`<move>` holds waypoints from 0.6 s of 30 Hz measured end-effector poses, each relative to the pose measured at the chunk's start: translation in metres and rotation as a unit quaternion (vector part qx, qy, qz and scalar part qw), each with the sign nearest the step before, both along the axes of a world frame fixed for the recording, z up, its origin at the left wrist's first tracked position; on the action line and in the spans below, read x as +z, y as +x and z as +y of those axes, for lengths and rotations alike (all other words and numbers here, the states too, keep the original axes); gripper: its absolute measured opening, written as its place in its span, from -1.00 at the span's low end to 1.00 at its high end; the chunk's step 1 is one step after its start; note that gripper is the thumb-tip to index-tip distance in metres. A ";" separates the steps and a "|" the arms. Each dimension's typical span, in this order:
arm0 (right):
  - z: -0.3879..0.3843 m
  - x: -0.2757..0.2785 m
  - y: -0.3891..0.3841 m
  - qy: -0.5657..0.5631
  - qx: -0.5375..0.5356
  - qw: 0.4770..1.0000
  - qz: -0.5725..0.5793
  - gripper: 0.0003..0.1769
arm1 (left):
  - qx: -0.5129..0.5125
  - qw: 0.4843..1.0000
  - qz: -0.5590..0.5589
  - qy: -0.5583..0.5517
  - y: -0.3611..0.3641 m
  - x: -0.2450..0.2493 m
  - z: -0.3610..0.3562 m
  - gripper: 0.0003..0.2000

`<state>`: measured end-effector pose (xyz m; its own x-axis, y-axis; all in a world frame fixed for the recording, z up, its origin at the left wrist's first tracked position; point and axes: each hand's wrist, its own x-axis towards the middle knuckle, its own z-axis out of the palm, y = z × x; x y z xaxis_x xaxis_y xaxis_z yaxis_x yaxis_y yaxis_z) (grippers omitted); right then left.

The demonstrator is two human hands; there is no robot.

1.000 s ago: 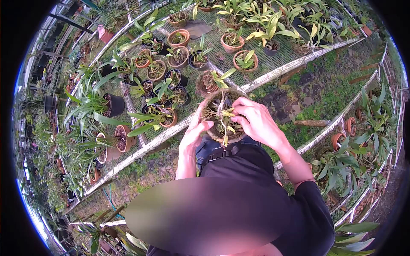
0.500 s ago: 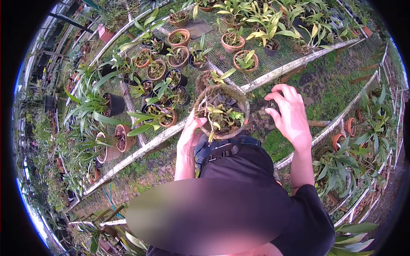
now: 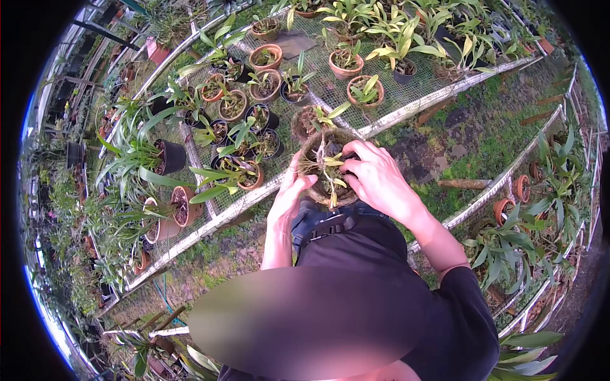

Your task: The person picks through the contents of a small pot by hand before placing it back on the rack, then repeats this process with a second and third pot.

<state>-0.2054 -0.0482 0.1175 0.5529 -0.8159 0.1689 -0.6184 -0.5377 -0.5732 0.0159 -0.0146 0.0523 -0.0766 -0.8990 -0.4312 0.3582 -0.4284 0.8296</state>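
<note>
A round, weathered pot (image 3: 346, 135) with a small yellow-green plant (image 3: 332, 166) is held in front of the dark-clothed waist. My left hand (image 3: 293, 193) grips the pot's left side, with the thumb over the rim. Inside the right part of the pot, the bent fingers of my right hand (image 3: 378, 178) reach in close to the plant's stems. Their tips are partly hidden, and what they hold, if anything, cannot be made out.
Beyond the pot, a wire-mesh bench (image 3: 318, 70) with a pale edge carries several potted plants, among them a terracotta pot (image 3: 365, 92). Another plant bench (image 3: 502, 184) runs along the right. Mossy ground (image 3: 457, 149) lies between the benches.
My right hand has moved left from beside the pot into its right part. The plant in the pot sits slightly further right, and my left hand still holds the pot.
</note>
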 end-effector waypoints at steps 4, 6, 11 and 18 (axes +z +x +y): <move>0.002 -0.004 0.004 0.007 -0.001 1.000 0.018 -0.81 | -0.022 1.000 0.011 -0.017 0.003 -0.002 -0.001 -0.20; 0.002 -0.003 0.005 0.008 0.000 1.000 0.030 -0.82 | -0.020 0.999 0.035 -0.011 0.004 0.000 0.000 -0.20; 0.000 -0.001 0.003 0.021 0.022 0.998 0.059 -0.88 | -0.030 0.998 0.020 -0.045 0.006 -0.004 0.000 -0.20; -0.003 0.006 -0.002 0.064 0.024 0.998 0.001 -0.87 | -0.005 0.999 0.045 0.028 0.012 -0.020 0.005 -0.15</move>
